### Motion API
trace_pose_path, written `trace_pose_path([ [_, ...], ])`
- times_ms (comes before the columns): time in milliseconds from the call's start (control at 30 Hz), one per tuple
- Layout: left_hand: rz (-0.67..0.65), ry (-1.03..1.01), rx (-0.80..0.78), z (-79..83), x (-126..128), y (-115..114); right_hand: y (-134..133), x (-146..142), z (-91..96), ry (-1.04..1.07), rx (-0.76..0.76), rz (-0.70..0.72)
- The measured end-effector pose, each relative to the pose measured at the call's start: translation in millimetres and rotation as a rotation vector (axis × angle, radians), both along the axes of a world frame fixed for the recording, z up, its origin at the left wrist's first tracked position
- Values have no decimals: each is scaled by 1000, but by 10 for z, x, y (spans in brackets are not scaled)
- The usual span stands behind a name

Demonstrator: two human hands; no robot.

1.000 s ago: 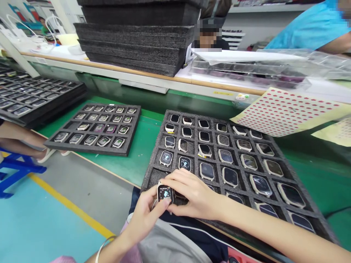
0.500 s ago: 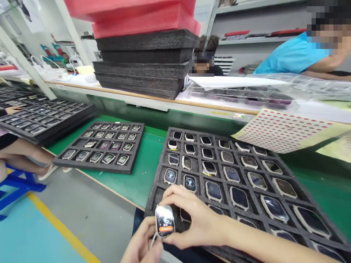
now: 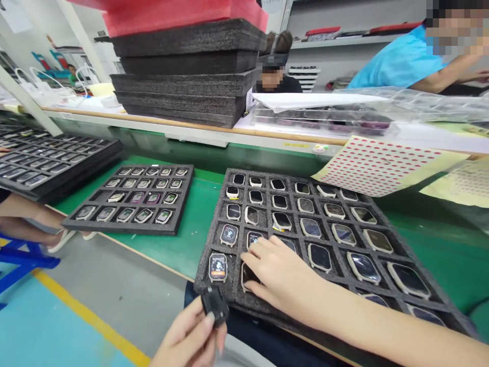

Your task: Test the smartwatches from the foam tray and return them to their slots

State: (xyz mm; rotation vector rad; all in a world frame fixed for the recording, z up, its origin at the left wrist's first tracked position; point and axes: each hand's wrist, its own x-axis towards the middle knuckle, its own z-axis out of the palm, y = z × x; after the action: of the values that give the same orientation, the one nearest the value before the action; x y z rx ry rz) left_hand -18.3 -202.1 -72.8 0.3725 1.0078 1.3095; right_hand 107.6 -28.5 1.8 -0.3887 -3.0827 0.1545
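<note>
My left hand [image 3: 191, 331] pinches a small black block-shaped device [image 3: 216, 306] in front of the tray's near left corner. My right hand [image 3: 280, 278] is over the dark foam tray [image 3: 235, 302], its thumb and fingers curled around a smartwatch [image 3: 249, 278] in the near row. That watch is partly hidden by the fingers. Left of it, a smartwatch [image 3: 218, 267] with a lit screen and an orange bar lies in the corner slot. Behind that one is another lit smartwatch [image 3: 229, 235]. Most other watch faces in this tray are dark.
A smaller foam tray of watches [image 3: 173, 224] lies to the left, with stacked trays [image 3: 76, 176] beyond. Black foam slabs [image 3: 183, 86] stand on the raised shelf. A dotted sticker sheet [image 3: 378, 163] hangs over the tray's back. Co-workers sit across and to the left.
The lit watch that was between my hands now lies in the corner slot. My right hand has moved right to the neighbouring watch. The black device in my left hand has come into sight.
</note>
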Motion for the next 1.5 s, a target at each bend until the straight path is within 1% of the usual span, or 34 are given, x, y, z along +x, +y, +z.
trace_pose_path([
  [100,66,20,79,151,-51,166,-2,97,-35,-83,41,16],
  [167,84,59,148,193,-46,274,8,127,-101,-70,54,48],
  [233,43,100,186,201,-34,369,45,153,-147,-44,44,60],
  [300,-15,136,206,201,-37,445,105,194,-137,-15,-4,40],
  [400,-92,150,218,220,-61,524,202,276,-12,112,-114,-24],
  [433,-121,149,218,232,-65,543,224,297,43,176,-154,-24],
  [500,-182,142,228,259,-54,576,243,317,137,269,-224,40],
  [567,-226,150,250,278,-16,605,237,310,177,265,-260,159],
  [600,-224,169,262,282,10,620,233,300,175,238,-263,209],
  [633,-207,197,268,283,38,634,230,291,162,209,-260,241],
  [700,-159,266,253,274,94,664,238,278,120,187,-252,257],
  [833,-85,384,230,242,179,714,273,295,22,261,-256,251],
  [933,-37,370,236,193,230,706,266,326,-88,338,-318,266],
  [1033,41,331,230,122,278,646,221,345,-228,421,-381,257],
  [1133,73,328,202,79,310,578,180,339,-335,476,-435,264],
  [1300,69,332,179,96,316,547,173,322,-390,538,-504,257],
  [1500,100,339,175,72,327,545,175,323,-394,507,-522,249],
])
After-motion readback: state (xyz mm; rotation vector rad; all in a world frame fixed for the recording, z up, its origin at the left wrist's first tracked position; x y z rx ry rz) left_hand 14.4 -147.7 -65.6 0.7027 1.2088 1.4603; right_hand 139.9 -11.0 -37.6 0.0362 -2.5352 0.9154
